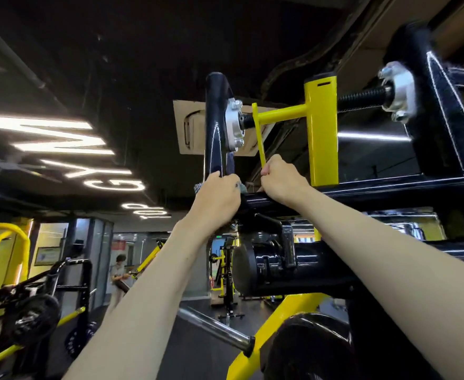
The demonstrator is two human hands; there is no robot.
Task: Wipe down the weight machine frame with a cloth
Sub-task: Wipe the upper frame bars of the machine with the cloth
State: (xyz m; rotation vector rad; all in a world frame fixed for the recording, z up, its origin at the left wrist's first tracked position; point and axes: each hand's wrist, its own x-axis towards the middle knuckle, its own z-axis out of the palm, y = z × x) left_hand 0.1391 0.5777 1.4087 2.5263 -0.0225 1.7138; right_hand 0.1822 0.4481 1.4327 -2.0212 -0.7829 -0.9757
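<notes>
Both hands reach high: the left hand [216, 193] squeezes the cloth [243, 187] on the black bar [362, 194], the right hand [281, 179] pinches the yellow lever [258, 134], which could swing and nip fingers.

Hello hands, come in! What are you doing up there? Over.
Left hand shut on cloth, at black frame. Right hand gripping bar beside yellow lever. Nothing blocking.
</notes>
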